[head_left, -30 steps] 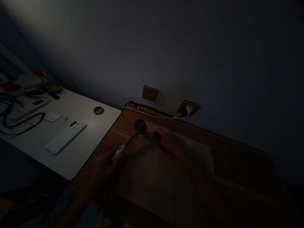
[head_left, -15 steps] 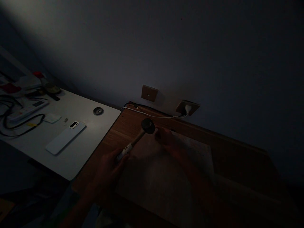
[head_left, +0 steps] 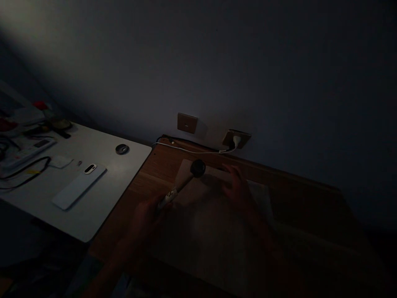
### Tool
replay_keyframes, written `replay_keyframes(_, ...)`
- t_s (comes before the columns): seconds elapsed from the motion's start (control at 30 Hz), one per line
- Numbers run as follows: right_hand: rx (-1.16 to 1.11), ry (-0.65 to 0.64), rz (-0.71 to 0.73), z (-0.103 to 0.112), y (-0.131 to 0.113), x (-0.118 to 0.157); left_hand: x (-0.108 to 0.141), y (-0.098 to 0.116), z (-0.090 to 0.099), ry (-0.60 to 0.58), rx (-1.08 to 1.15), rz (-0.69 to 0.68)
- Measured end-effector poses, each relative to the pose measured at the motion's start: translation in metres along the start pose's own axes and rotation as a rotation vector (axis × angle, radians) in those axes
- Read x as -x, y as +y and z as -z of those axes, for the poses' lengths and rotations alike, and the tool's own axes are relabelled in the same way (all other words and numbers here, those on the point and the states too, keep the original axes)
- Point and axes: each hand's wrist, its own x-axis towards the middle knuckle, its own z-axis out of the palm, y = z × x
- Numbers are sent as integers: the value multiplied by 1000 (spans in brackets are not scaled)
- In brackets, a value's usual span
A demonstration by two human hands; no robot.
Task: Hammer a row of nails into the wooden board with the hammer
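Note:
My left hand (head_left: 147,215) is closed around the handle of a mallet (head_left: 185,181). The mallet has a dark, rounded head, a wooden-looking shaft and a pale, patterned grip, and it points up and to the right. Right of the head, my right hand (head_left: 238,188) is held with thumb and fingers apart and nothing between them. Beneath both hands lies a large pale sheet or board (head_left: 207,231) on the brown wooden table (head_left: 149,176). Dim light blurs the finger details.
A white table (head_left: 124,176) adjoins on the left, with a phone (head_left: 79,187), a small dark ring-shaped item (head_left: 122,149), a power strip (head_left: 31,153) and black cables. Behind, a wall socket (head_left: 236,139) has a plug with a white cable (head_left: 192,150) running along the wall.
My right hand has moved right, away from the mallet head, and its fingers have spread. My left hand still holds the mallet, its head slightly lower and turned. The view has shifted slightly right.

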Motion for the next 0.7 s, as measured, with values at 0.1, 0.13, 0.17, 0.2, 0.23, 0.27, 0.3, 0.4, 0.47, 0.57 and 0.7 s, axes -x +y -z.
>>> replay_keyframes(0.1,31,145,-59,23,7,27,12,-9,-3,52,-85,-133)
replay_keyframes(0.13,46,205,-90,29,10,37,17,-12,-6,59,-114,-189)
replay_keyframes(0.17,60,266,-122,36,15,46,21,-15,-9,60,-139,-250)
replay_keyframes(0.2,67,317,-159,42,20,56,26,-18,-15,60,-159,-311)
replay_keyframes(0.23,64,361,-199,47,25,64,30,-20,-21,56,-180,-370)
replay_keyframes(0.27,53,394,-241,53,31,71,33,-21,-28,50,-203,-427)
replay_keyframes(0.3,44,419,-280,58,37,78,35,-20,-36,43,-226,-478)
replay_keyframes(0.4,71,459,-338,70,48,93,37,-13,-59,41,-266,-626)
replay_keyframes(0.47,106,464,-335,74,49,102,38,-5,-70,46,-294,-684)
replay_keyframes(0.57,93,463,-365,77,47,117,43,4,-80,35,-383,-668)
replay_keyframes(0.7,58,453,-458,78,42,139,49,7,-82,23,-418,-641)
